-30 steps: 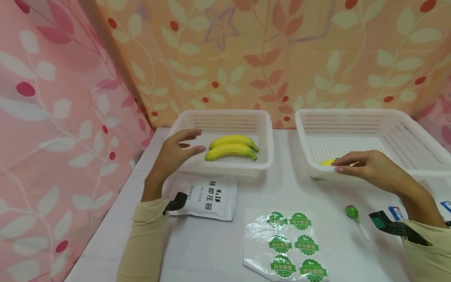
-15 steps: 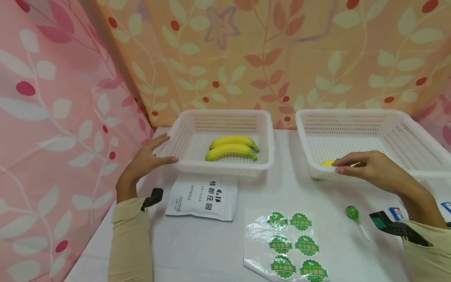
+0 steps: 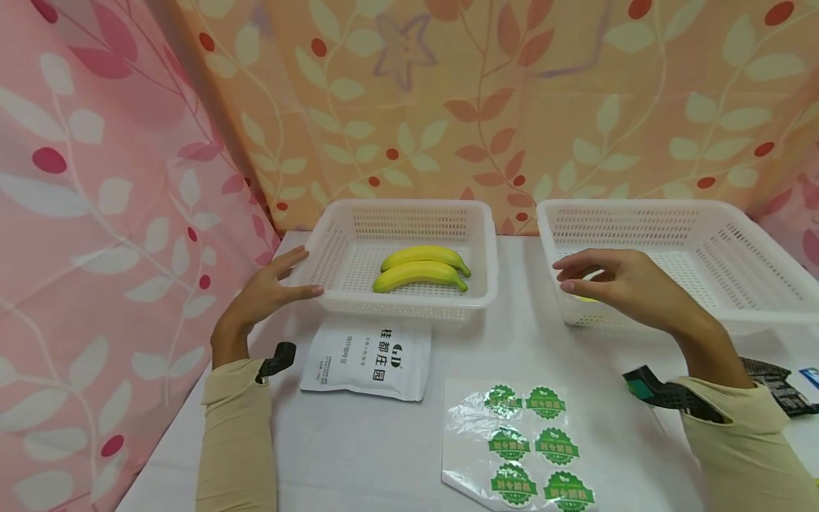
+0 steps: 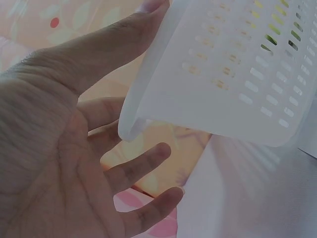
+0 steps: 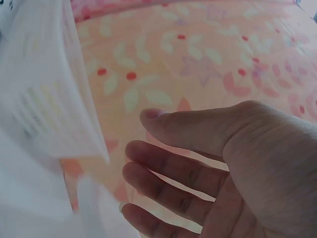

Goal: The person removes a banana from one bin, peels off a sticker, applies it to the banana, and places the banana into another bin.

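My left hand is at the left end of the left white basket, its fingers spread and mostly straight. In the left wrist view, the thumb meets the rim, while the other fingers extend below and beside it. Two yellow bananas with green tips lie side by side inside that basket. Over the left front corner of the right white basket hovers my right hand, loosely bent, with nothing between thumb and fingers in the right wrist view. A yellow item beneath it is mostly hidden.
A white pouch with dark lettering lies before the left basket. In the middle is a clear sheet with green round stickers. A dark patterned item and a blue-white packet lie by the right sleeve.
The left hand moved left, from over the basket to its left end, then stayed there. The right hand rose and shifted left, away from the yellow item; its arm now hides the lollipop.
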The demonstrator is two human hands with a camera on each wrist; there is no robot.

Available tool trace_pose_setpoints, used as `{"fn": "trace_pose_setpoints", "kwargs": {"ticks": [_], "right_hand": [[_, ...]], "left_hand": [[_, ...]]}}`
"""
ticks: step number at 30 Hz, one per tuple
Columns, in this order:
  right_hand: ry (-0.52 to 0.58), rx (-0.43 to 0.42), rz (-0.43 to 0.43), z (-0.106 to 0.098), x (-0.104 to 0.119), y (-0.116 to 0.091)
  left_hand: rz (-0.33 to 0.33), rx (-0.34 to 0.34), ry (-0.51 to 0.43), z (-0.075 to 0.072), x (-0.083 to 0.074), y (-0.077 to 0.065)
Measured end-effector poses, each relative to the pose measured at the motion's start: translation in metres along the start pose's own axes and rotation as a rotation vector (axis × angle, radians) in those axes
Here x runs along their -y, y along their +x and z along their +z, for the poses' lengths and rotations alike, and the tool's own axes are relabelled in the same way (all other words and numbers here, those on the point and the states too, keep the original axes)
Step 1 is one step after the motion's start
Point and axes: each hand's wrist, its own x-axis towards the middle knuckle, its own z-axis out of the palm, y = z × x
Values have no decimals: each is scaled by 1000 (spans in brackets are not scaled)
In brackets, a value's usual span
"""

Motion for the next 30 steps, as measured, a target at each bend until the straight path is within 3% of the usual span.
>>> {"fn": "trace_pose_setpoints", "kwargs": {"ticks": [7,15,22,30], "right_hand": [[42,63,-74,26,43,46],[82,139,-126,63,67,104],[113,259,-16,91,77,142],[118,318,92,111,79,168]], "left_hand": [[-31,-11,4,1,3,0],[-44,-13,6,1,2,0],[-28,-27,-6,4,4,1],[-34,-26,-3,4,4,1]]}}
